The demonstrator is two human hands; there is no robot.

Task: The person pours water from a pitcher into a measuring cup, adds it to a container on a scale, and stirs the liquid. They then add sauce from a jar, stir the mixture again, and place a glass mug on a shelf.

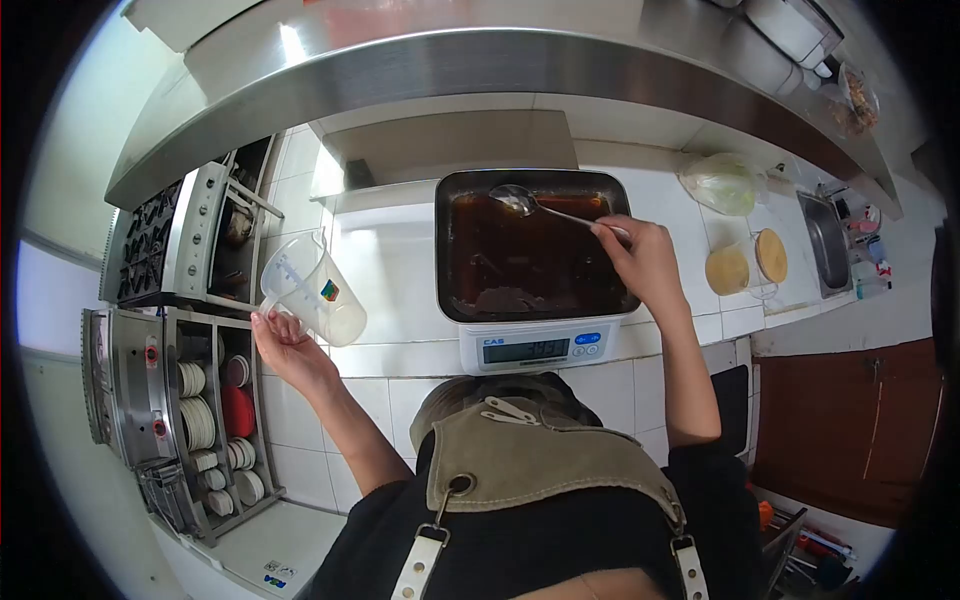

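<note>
My right hand (648,262) grips the handle of a metal spoon (570,215). The spoon's bowl is over the far part of a dark rectangular pan (446,250), which holds a dark brown liquid (540,255). Under the pan stands a white digital scale (540,345) with a lit display; I cannot read its figures surely. Off to the left, my left hand (290,352) is closed around the handle of a clear plastic measuring jug (315,290). The jug is tilted and has a little pale residue at its bottom.
Right of the pan are a jug of yellowish contents (728,270), a round tan lid (771,255), a bagged cabbage (722,185) and a sink (826,245). A steel shelf (480,70) crosses above the counter. At left stand a stove (150,240) and a rack of plates (200,420).
</note>
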